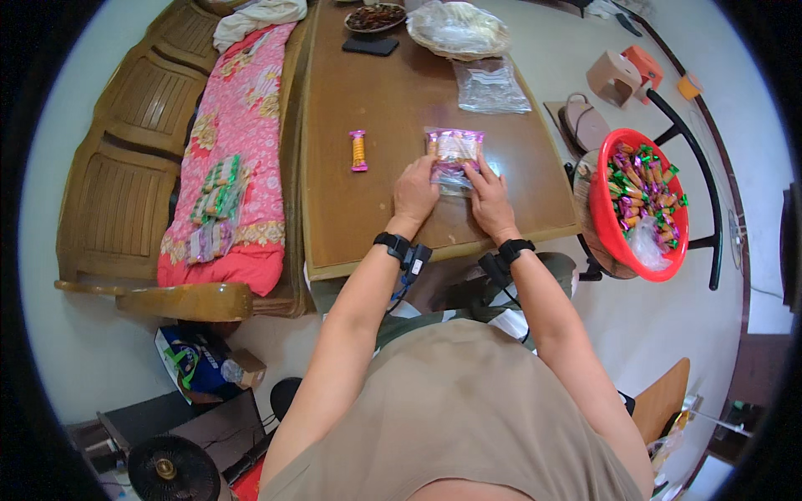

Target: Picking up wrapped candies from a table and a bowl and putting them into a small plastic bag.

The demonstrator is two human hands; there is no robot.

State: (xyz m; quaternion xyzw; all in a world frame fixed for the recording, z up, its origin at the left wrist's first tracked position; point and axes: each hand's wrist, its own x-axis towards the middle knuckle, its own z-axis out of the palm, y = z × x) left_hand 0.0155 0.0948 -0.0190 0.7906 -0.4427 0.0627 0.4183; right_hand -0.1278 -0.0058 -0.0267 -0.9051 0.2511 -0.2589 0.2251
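Observation:
A clear plastic bag of purple-wrapped snacks (456, 150) lies flat on the wooden table (376, 213). My left hand (416, 191) rests at its lower left edge, the fingers partly hidden against the bag. My right hand (492, 199) has its fingertips on the bag's lower right part. Whether either hand grips the bag or only presses on it cannot be told. To the left, apart from both hands, a single snack in a purple and orange wrapper (358, 151) lies lengthwise. An empty-looking clear plastic bag (492, 87) lies beyond the filled one.
Right of the table, a red basin (603, 213) of wrapped snacks sits on a chair. Farther back are a plastic-covered basket (460, 31), a black phone (370, 47) and a plate of dark food (374, 17). Bagged snacks (216, 194) lie on the bench's pink quilt (241, 113).

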